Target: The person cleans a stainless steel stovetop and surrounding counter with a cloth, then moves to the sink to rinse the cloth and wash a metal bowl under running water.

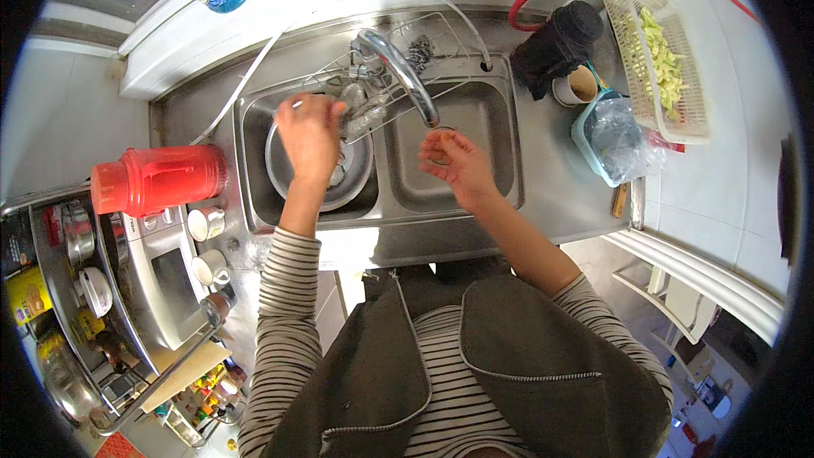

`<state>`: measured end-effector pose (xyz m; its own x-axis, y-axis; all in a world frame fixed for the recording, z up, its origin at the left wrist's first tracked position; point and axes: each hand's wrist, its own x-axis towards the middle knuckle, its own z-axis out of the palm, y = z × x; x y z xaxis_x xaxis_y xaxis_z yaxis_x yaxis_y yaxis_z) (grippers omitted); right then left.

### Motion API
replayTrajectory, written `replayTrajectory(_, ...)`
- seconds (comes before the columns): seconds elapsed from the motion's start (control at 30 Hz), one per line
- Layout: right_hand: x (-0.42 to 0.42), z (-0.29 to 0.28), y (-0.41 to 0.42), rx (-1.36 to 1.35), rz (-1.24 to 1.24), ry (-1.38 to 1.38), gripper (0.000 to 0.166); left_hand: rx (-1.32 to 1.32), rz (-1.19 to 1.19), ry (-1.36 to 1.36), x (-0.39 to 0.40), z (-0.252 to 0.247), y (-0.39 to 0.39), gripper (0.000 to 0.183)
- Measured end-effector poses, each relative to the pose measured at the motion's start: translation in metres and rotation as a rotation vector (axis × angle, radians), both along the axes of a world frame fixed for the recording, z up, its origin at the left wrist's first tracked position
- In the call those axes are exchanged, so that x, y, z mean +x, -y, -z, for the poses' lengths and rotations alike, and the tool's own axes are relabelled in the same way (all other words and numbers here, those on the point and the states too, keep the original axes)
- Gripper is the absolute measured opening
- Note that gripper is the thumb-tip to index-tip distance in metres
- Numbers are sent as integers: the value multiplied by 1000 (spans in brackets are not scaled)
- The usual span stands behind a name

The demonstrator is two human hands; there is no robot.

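My left hand [310, 133] hangs over the left sink bowl [259, 207], back up, with its fingers bent and a ring on one. Its palm side is hidden, so whether it holds anything cannot be seen. Below it a round metal basin [275, 172] sits in the bowl, with pale pieces [338, 172] partly visible inside. My right hand [459, 165] is just below the spout of the chrome faucet [407, 79], over the right sink bowl [407, 194]. Its fingers are curled loosely and apart, and nothing shows in them.
A wire rack [445, 28] spans the sink's back, holding mesh strainers [365, 119] and a steel scourer [420, 52]. On the left lies a red thermos [168, 179] near white mugs [206, 224]. A blue plastic container [588, 133] and a basket [690, 105] of chopped vegetables are at right.
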<state>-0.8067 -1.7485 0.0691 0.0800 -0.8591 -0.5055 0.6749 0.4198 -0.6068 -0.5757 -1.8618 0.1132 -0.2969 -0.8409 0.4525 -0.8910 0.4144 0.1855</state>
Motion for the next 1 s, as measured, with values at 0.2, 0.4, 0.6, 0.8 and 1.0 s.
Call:
replayTrajectory(0.2, 6, 15, -25, 78, -118, -23, 27, 44, -69, -444, 10, 7, -18, 23)
replayTrajectory(0.4, 4, 37, -33, 135, -120, 14, 29, 420, -545, -535, 138, 143, -18, 21)
replayTrajectory(0.6, 26, 70, -44, 203, -179, -11, 31, 913, -275, -105, 131, 278, -61, 48)
replayTrajectory(0.8, 52, 94, -67, 272, -309, -28, 33, 979, -502, -217, 118, 299, -66, 39)
replayTrajectory(1.0, 76, 69, -53, 189, -116, -39, 39, 1154, -107, -944, 18, 121, -123, 30)
